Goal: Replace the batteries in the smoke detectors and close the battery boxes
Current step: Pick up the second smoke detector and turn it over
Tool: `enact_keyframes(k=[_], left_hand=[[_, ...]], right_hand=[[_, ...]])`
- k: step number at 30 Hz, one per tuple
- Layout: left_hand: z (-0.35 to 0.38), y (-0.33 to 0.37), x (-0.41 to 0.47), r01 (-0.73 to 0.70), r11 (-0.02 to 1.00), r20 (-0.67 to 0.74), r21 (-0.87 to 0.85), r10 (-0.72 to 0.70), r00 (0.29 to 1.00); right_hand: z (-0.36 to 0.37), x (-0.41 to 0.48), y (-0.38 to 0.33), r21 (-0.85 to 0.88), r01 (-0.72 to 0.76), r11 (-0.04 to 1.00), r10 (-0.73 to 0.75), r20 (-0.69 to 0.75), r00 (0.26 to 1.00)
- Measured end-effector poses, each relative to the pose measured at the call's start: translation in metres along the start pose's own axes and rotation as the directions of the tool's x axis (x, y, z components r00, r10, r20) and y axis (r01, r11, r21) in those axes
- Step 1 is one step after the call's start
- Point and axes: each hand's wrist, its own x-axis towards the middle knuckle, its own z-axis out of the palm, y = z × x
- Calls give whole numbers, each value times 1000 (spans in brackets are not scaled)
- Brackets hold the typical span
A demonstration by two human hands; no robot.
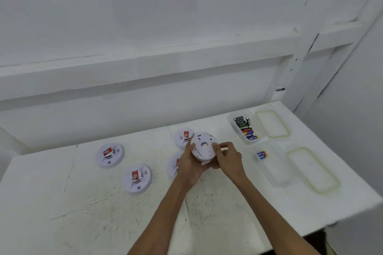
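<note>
Smoke detector [204, 145] gripped by left hand [189, 164] and right hand [227, 158].

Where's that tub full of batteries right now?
In the head view, the tub of batteries sits at the far right of the table, with its lid just right of it and a nearly empty tub nearer the person.

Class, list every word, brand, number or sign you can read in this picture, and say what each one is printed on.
No text can be read with certainty.
Red labels on the resting smoke detectors: a pale round sign, wording too blurred.
Dark print on the lifted smoke detector: too small to read.
Mixed batteries: brands blurred.
Two blue batteries: pale lettering, unreadable.
</note>
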Motion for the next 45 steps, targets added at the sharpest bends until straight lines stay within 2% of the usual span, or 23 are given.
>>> enact_keyframes(k=[3,6,8,13,16,18,21,29,37,45], left_hand=[[0,-29,-14,114,993,37,-38,-113,993],[-11,-50,-27,201,976,54,-82,-197,979],[-20,-62,-35,204,973,96,-106,-195,976],[-33,-75,-40,213,971,222,-108,-185,957],[-27,-72,-37,247,967,220,-56,-229,948],[-27,-74,-36,280,959,182,-44,-268,946],[-31,-77,-36,273,962,173,-22,-265,949],[-33,-77,-36,284,959,193,20,-282,940],[-32,-78,-39,253,966,174,-51,-241,955],[-32,-80,-39,186,981,176,-51,-174,969]], right_hand=[[-13,-24,21,-53,31,998,-31,-1,1000],[-19,-44,41,-204,77,976,-80,-8,997],[-19,-53,52,-264,88,960,-101,-37,994],[-12,-74,59,-239,158,958,-188,-108,976],[-6,-84,55,-284,210,935,-256,-132,958],[-3,-90,54,-258,180,949,-221,-138,966],[1,-95,51,-181,151,972,-177,-134,975],[0,-93,51,-224,192,956,-227,-144,963],[3,-86,53,-375,266,888,-332,-121,936],[-2,-78,46,-467,202,861,-248,-37,968]])
